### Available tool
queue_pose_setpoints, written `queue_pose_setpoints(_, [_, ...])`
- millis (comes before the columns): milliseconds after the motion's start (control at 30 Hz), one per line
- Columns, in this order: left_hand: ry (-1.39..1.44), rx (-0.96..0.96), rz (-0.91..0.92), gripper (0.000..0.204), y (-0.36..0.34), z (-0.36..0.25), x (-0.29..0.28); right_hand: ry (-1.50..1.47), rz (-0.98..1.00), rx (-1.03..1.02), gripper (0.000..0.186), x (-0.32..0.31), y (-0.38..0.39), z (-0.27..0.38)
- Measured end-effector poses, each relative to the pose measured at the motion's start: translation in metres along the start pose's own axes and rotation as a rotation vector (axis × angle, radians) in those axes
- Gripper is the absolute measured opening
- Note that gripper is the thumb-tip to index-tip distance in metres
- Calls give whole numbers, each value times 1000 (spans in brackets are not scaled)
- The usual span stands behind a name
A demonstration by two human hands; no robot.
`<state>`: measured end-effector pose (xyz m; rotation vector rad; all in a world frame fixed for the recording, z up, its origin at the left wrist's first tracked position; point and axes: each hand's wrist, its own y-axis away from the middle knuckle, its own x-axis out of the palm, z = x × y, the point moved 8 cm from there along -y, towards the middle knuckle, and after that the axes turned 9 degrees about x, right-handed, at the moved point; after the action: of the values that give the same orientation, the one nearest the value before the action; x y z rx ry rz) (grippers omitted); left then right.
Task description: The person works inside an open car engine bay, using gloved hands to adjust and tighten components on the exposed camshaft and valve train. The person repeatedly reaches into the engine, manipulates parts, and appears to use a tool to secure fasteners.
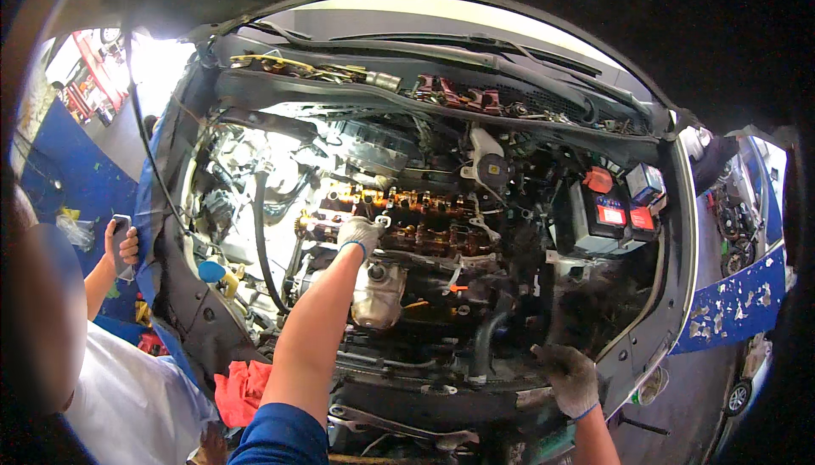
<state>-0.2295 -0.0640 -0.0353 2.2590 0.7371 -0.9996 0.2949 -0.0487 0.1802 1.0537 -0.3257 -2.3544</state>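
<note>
My left hand [361,231], in a pale work glove, reaches into the open engine bay over the exposed camshafts [433,236]. Its fingers are closed at a small shiny metal piece [383,221], whose exact kind is unclear. My right hand [570,378], in a glove with dark stains, is at the front edge of the bay, below the battery. Its fingers are bent together, and whatever they may hold cannot be made out. A silvery metal housing with a round cap [378,295] sits just below my left hand.
A battery [598,223] stands at the right of the bay. Tools [340,73] and reddish metal parts [458,94] lie along the windscreen cowl. A red cloth [242,393] hangs at the front left. At left, another person's hand [120,244] holds a phone. A black cable [140,125] hangs nearby.
</note>
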Motion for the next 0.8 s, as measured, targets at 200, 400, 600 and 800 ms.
queue_pose_setpoints(200, [-252, -33, 81, 42, -62, 45, 53, -292, -36, -31, 33, -2, 3, -3])
queue_pose_setpoints(400, [-548, 124, 258, 36, -78, 56, 87, -186, 18, 56, 36, -2, 4, 1])
queue_pose_setpoints(600, [-892, 458, 328, 23, -13, -3, 46, -26, -127, -96, 23, -19, 17, 15])
queue_pose_setpoints(800, [170, 27, 288, 38, 117, -42, -33, -21, -219, -227, 22, -39, 39, 9])
